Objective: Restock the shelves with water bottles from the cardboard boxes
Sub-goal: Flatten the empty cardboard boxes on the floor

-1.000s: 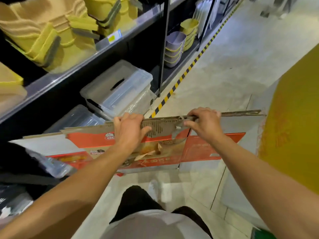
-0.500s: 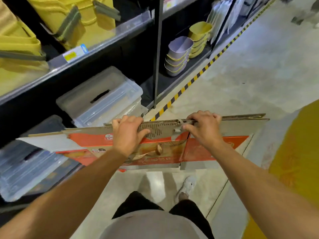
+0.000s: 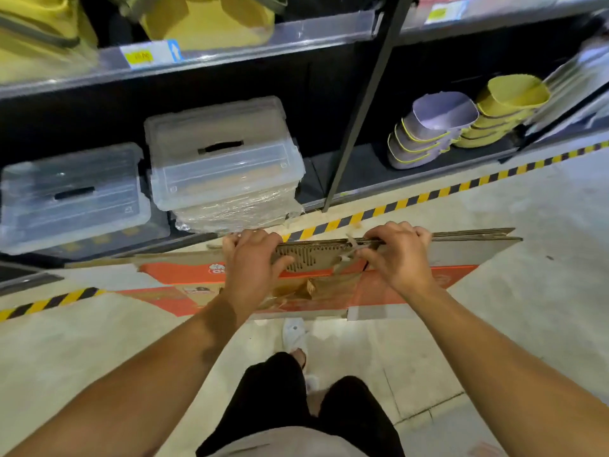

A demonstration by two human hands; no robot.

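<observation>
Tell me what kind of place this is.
Probably a shop aisle: a price tag on the shelf edge, clear storage boxes and stacked bowls on display, striped floor tape along the shelving.

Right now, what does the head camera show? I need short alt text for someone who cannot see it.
A person's left hand and right hand grip the top edge of a flattened orange cardboard box, held upright above a concrete floor. Behind it, a dark shelf holds clear plastic bins and stacked lavender and yellow tubs.
</observation>
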